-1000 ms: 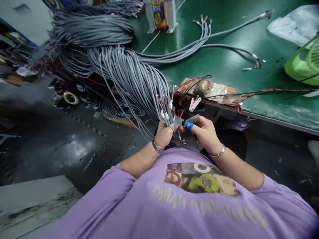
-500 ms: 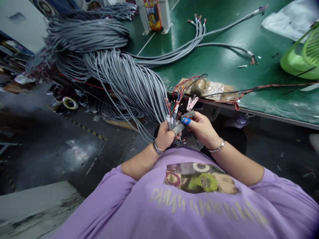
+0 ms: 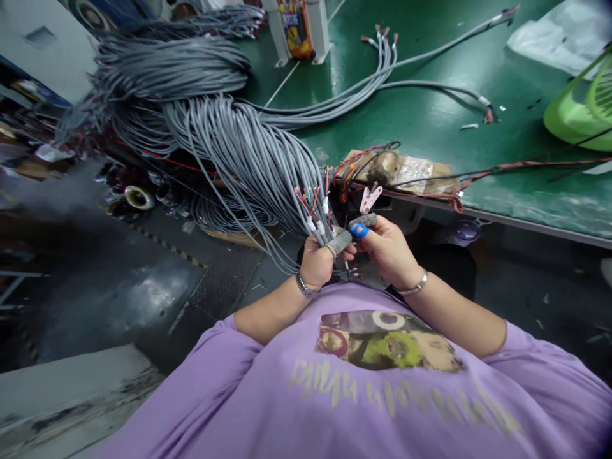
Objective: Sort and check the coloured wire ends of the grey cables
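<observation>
Grey cables (image 3: 268,153) hang in a thick bundle off the bench edge, their stripped ends fanning into coloured wires (image 3: 308,199). My left hand (image 3: 321,258) is closed round several of these cable ends, a grey finger cot on its thumb. Close against it, my right hand (image 3: 389,250) pinches with thumb and forefinger; a blue wrap and a grey cot cover these fingertips. What lies in that pinch is too small to make out. Just beyond the right fingers is a pink clip (image 3: 370,199) at the bench edge.
On the green bench (image 3: 430,127) lie more grey cables, a taped cardboard piece (image 3: 418,173) and a plastic bag (image 3: 559,38). A green basket (image 3: 581,118) stands at the right. Twisted red and black wires run along the edge. Coils and rolls sit on the floor at left.
The wire ends in my left hand swung upright toward the right hand, then tipped back left. My right hand moved slightly left and stays close to the left thumb.
</observation>
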### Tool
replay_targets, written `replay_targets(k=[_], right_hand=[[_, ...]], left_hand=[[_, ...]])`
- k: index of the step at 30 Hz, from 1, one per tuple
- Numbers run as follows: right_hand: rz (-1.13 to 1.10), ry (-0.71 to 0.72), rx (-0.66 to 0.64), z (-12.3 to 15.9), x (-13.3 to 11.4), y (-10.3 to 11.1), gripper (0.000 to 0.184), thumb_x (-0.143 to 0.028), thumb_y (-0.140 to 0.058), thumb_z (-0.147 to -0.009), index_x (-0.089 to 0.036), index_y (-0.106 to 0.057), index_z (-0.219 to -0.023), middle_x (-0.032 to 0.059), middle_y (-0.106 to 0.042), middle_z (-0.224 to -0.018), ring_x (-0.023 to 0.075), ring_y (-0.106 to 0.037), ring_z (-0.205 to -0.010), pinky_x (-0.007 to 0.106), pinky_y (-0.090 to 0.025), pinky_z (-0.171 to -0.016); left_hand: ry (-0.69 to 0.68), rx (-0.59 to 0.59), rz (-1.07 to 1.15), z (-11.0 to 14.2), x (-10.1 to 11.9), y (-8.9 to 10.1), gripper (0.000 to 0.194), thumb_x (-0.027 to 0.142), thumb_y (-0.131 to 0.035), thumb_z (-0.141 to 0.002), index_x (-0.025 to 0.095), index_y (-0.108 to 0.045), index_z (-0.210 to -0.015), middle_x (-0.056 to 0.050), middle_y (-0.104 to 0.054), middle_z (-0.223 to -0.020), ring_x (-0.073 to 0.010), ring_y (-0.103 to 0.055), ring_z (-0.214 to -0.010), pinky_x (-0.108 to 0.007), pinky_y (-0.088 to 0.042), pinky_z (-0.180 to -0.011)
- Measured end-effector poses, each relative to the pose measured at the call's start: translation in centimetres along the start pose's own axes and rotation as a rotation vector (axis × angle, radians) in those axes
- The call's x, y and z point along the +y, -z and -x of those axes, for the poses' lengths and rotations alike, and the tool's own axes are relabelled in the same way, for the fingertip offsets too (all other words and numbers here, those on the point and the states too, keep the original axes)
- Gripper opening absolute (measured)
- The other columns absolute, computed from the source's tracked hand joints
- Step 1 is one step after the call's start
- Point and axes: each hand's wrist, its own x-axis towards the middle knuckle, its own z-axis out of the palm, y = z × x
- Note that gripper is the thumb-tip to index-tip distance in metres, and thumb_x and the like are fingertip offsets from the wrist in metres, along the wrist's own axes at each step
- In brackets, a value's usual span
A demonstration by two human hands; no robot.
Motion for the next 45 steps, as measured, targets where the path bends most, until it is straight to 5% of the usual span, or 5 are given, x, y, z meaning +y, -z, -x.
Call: replay_targets(k=[4, 11, 45], right_hand=[[0.003, -0.004, -0.001, 0.0, -0.1, -0.1, 0.032, -0.040, -0.086, -0.072, -0.020, -0.062, -0.078, -0.0041, -0.060, -0.052, 0.0115, -0.054, -0.046, 0.025, -0.035, -0.048], [0.073, -0.014, 0.141, -0.1, 0.3, 0.3, 0.043, -0.047, -0.093, -0.060, -0.017, -0.064, -0.071, -0.0053, -0.056, -0.055, 0.0064, -0.045, -0.049, 0.023, -0.037, -0.049], [0.112, -0.044, 0.193, -0.5, -0.1, 0.4, 0.038, -0.044, -0.089, -0.062, -0.019, -0.063, -0.075, -0.0040, -0.059, -0.065, 0.0078, -0.047, -0.055, 0.023, -0.041, -0.053]], left_hand=[[0.026, -0.028, -0.010, 0.0, 0.2, 0.0, 0.040, 0.051, -0.086, -0.064, 0.015, -0.068, -0.065, -0.004, -0.069, -0.058, -0.0132, -0.063, -0.048, -0.026, -0.055, -0.050], [0.034, 0.089, 0.066, 0.0, 0.3, -0.5, 0.041, 0.051, -0.086, -0.058, 0.016, -0.066, -0.062, -0.001, -0.065, -0.053, -0.0119, -0.061, -0.045, -0.024, -0.053, -0.048], [0.022, 0.109, -0.010, 0.0, -0.2, -0.3, 0.034, 0.044, -0.083, -0.064, 0.016, -0.064, -0.061, 0.000, -0.063, -0.054, -0.0091, -0.057, -0.044, -0.022, -0.048, -0.045]])
